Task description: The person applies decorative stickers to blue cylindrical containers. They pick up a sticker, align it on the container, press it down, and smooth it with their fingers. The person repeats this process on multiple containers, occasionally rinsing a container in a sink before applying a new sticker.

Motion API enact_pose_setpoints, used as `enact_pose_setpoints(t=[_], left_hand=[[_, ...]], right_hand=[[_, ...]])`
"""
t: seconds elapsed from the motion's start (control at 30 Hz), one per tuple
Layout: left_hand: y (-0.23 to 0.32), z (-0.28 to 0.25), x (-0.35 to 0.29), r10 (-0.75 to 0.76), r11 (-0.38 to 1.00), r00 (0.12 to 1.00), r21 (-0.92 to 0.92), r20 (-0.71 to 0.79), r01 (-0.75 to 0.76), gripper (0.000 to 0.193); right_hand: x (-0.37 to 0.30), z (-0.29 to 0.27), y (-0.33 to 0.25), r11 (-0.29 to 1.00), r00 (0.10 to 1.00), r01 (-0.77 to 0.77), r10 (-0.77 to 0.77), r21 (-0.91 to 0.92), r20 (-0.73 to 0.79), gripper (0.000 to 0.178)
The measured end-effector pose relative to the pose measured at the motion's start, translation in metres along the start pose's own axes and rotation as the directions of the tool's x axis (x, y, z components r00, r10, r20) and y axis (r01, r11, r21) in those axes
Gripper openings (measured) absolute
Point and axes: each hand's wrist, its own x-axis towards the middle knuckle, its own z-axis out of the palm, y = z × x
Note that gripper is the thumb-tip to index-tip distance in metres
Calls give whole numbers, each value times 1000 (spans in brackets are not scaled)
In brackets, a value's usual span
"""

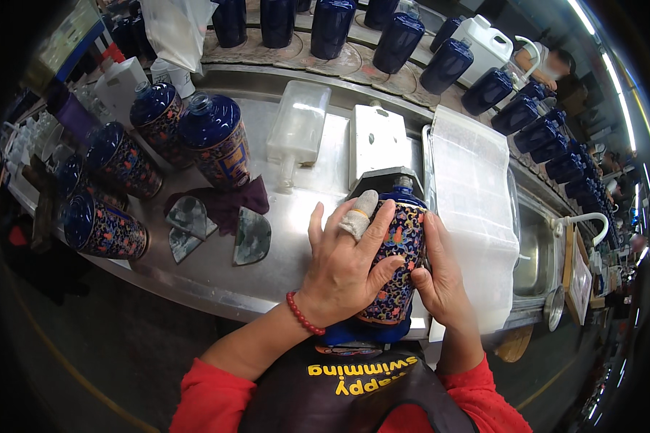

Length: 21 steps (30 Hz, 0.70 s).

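Two-handed, we clasp left hand [341, 268] and right hand [445, 280] around the floral-patterned blue bottle [409, 242] (neck [404, 182] toward twelve o'clock); we'd best press evenly.

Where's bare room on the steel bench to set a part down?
Main patch: bare steel between the clear bottle, dark pieces and left hand. Narrower strip: the front edge below those pieces. Crowded: the left end, packed with patterned blue bottles, and around the held bottle, with the right hand against it.
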Motion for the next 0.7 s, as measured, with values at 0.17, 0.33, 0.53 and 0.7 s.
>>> enact_pose_setpoints(t=[0.17, 0.33, 0.53, 0.7], left_hand=[[-1, 0, 1, 7, 1000, 1000, 9, -6, -7, 70], [-3, 1, 2, 11, 1000, 1000, -4, -5, -11, 71], [1, -1, 3, 19, 999, 1000, -34, -22, -20, 69], [6, -1, 4, 23, 1000, 999, 4, 29, -23, 68]], right_hand=[[0, 1, 0, 1000, 1000, 7, -7, -3, -11, 77], [1, -1, 0, 999, 1000, 18, -18, -26, -9, 76], [3, -1, -2, 1000, 1000, 11, -11, -21, -9, 76], [2, -2, -2, 1000, 1000, 5, -5, -20, 0, 78]])
